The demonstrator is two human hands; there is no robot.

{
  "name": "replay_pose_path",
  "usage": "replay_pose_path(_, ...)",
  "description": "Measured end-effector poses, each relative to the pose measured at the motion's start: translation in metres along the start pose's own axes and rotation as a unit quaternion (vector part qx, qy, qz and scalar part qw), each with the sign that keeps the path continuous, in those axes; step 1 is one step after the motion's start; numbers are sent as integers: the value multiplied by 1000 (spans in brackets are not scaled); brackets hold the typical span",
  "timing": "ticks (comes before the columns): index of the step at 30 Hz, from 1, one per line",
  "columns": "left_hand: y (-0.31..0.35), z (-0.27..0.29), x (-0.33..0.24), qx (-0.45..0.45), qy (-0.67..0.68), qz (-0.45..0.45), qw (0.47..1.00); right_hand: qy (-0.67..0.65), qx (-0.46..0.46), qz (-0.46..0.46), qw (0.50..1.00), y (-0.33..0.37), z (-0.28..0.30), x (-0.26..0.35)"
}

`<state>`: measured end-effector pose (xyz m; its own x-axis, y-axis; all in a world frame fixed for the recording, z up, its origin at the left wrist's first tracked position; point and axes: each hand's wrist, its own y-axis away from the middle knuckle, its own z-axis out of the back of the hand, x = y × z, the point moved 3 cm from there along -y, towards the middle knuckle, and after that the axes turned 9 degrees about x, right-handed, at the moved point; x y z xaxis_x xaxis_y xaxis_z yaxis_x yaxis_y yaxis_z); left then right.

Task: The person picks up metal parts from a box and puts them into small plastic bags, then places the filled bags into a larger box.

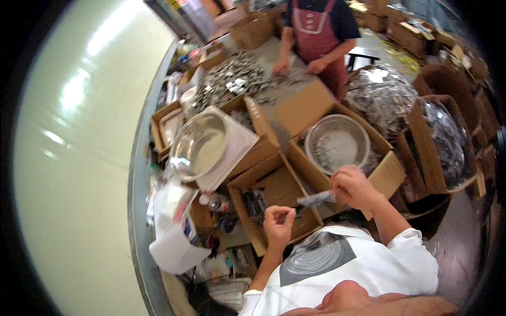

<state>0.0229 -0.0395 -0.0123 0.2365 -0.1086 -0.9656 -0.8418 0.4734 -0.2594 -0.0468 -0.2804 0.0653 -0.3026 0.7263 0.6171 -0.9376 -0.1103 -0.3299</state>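
My right hand [358,187] is closed in a pinch, with a small greyish, shiny strip [316,199] reaching from its fingertips toward my left hand. Blur hides whether the strip is a plastic bag or something else. My left hand [279,224] is lower and to the left, thumb and fingertips pressed together; what they hold, if anything, is too small to make out. Beneath both hands stands an open cardboard box [287,184] with several dark, thin packets [255,203] along its left side. Just beyond my right hand, a round basin [337,142] with small silvery pieces rests in another box.
A steel bowl [182,150] stands at the left on white sheeting. Farther off lies a heap of small metal pieces [232,76], near a person in a red apron [316,37] working at the table. Large bags of shiny pieces [382,97] crowd the right side. A bottle [211,201] stands left of the box.
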Motion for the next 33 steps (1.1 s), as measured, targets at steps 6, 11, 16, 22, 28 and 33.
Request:
replay_pose_path(6, 1, -12, 19, 56, 20, 74, 995, 196, -366, -114, 903, 53, 149, -7)
replay_pose_path(11, 3, -24, 20, 98, 31, 129, 986, 205, -444, -177, 854, 63, 167, -39)
replay_pose_path(16, 4, -28, 17, 122, -11, 106, 987, 112, -21, -237, 965, 28, 36, -142)
replay_pose_path(22, 9, -17, 11, 120, -52, 121, 984, 115, 305, -290, 900, 3, -59, -180)
replay_pose_path(28, 23, -6, 17, 92, -37, 160, 982, -35, 37, -278, 959, 8, -33, -188)
replay_pose_path(33, 17, -20, 17, 141, -52, 198, 969, -226, -76, -271, 933, -5, -24, -145)
